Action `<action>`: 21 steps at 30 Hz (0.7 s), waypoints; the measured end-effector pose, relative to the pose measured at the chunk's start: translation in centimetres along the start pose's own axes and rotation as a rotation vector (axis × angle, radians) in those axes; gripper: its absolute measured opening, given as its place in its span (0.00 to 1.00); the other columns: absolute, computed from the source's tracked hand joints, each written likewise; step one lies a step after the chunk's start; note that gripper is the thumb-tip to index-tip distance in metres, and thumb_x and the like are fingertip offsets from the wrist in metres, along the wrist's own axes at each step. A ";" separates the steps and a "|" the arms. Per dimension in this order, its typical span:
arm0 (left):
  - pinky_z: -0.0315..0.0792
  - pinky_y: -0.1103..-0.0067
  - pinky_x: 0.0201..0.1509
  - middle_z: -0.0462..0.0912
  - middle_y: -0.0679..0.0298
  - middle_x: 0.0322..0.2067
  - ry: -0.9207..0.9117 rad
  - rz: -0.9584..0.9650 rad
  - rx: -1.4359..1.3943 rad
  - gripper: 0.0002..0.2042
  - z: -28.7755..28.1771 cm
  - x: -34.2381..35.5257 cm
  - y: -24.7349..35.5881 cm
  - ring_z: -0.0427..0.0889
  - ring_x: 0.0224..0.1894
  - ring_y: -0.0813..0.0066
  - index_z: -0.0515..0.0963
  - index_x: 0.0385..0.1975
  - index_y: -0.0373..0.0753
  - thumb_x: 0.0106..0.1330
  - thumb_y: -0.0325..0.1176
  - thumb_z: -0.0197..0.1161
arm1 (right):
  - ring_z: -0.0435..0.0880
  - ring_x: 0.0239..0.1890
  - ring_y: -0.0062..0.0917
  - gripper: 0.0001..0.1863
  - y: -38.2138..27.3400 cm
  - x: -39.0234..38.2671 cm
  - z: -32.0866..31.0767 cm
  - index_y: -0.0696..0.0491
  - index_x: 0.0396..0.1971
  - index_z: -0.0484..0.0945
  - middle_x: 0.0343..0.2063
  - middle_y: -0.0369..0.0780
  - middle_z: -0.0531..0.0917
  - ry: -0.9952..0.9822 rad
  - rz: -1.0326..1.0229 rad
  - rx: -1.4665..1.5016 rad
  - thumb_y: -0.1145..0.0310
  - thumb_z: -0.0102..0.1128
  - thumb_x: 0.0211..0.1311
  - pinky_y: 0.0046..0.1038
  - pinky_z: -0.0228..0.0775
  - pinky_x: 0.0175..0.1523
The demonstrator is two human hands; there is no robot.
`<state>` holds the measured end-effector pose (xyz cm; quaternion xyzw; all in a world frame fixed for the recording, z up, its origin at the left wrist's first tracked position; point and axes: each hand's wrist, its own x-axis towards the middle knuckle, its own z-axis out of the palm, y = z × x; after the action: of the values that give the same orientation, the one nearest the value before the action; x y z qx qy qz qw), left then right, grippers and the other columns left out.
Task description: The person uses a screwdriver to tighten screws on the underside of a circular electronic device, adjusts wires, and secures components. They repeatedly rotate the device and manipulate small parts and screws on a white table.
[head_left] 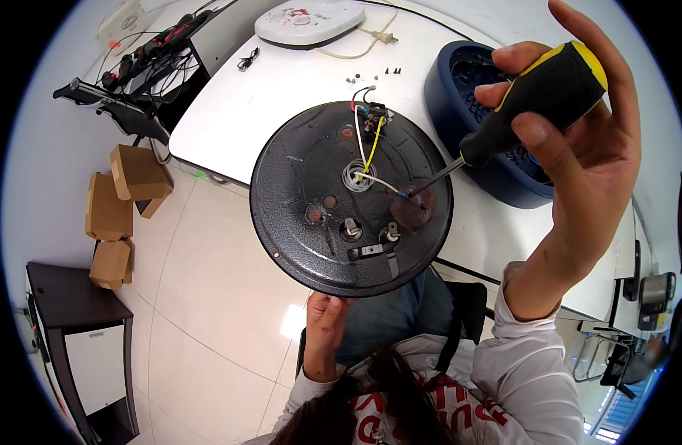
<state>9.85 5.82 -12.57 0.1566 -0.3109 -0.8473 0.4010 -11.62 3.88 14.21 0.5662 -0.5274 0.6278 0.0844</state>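
Observation:
My right hand (563, 126) grips a yellow-and-black screwdriver (534, 96); its shaft reaches down-left to a small blue wire terminal (402, 194) on a round black speckled metal plate (296, 185). My left hand (326, 326) holds the plate from below at its near rim, fingers partly hidden. The plate carries white and yellow wires (378, 137), a switch-like part (376, 111) at the far edge, a coiled ring (356, 176) in the middle and metal tabs (371, 251). A reddish round patch (414, 211) lies under the screwdriver's tip.
The white table (207, 133) holds a blue bin (452, 111), a white appliance (310, 22), a plug (385, 37) and small screws (389, 72). Cardboard boxes (109, 208), a dark cabinet (74, 297) and cabled equipment (156, 44) stand at left, chairs (608, 356) at right.

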 end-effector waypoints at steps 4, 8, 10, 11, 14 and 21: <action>0.63 0.62 0.61 0.72 0.56 0.55 0.009 -0.007 -0.001 0.25 0.0 0.0 0.0 0.71 0.57 0.62 0.64 0.57 0.34 0.65 0.41 0.57 | 0.84 0.29 0.29 0.42 -0.1 -0.1 0.4 0.58 0.49 0.70 0.29 0.46 0.82 0.063 -0.027 -0.081 0.74 0.80 0.24 0.29 0.80 0.37; 0.62 0.62 0.61 0.72 0.57 0.55 0.008 -0.008 -0.011 0.24 -0.2 -0.2 -0.1 0.70 0.57 0.62 0.64 0.57 0.34 0.65 0.41 0.56 | 0.84 0.28 0.27 0.41 -1.7 0.1 2.1 0.57 0.48 0.71 0.27 0.43 0.81 0.133 -0.051 -0.276 0.72 0.80 0.24 0.27 0.80 0.35; 0.62 0.62 0.61 0.72 0.57 0.55 0.014 -0.007 -0.018 0.23 -0.1 -0.2 0.0 0.70 0.58 0.62 0.65 0.57 0.35 0.66 0.40 0.56 | 0.83 0.29 0.26 0.40 -3.1 0.6 2.9 0.56 0.48 0.72 0.29 0.42 0.81 0.163 -0.013 -0.262 0.70 0.80 0.26 0.25 0.79 0.35; 0.62 0.62 0.61 0.72 0.58 0.55 0.017 -0.006 -0.021 0.23 -0.1 -0.3 0.0 0.70 0.58 0.62 0.65 0.57 0.35 0.66 0.40 0.56 | 0.83 0.29 0.25 0.39 -2.9 0.5 2.9 0.56 0.47 0.72 0.30 0.42 0.81 0.167 -0.017 -0.233 0.69 0.80 0.27 0.25 0.79 0.36; 0.61 0.62 0.62 0.72 0.58 0.55 -0.022 -0.001 -0.031 0.22 -0.5 -0.4 -0.1 0.70 0.58 0.62 0.66 0.56 0.36 0.66 0.40 0.56 | 0.83 0.31 0.24 0.36 0.1 -0.2 1.6 0.55 0.47 0.73 0.36 0.41 0.80 0.160 -0.129 -0.160 0.67 0.79 0.31 0.23 0.79 0.37; 0.61 0.62 0.63 0.73 0.58 0.54 -0.005 -0.014 -0.015 0.21 0.2 -0.1 -0.1 0.70 0.58 0.62 0.67 0.55 0.35 0.65 0.39 0.57 | 0.77 0.33 0.21 0.28 0.8 0.2 1.4 0.55 0.46 0.73 0.40 0.39 0.78 0.054 -0.347 -0.442 0.63 0.73 0.43 0.19 0.73 0.39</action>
<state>9.73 6.00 -12.47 0.1536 -0.3044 -0.8529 0.3955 -11.39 2.33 13.62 0.5991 -0.5443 0.4884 0.3261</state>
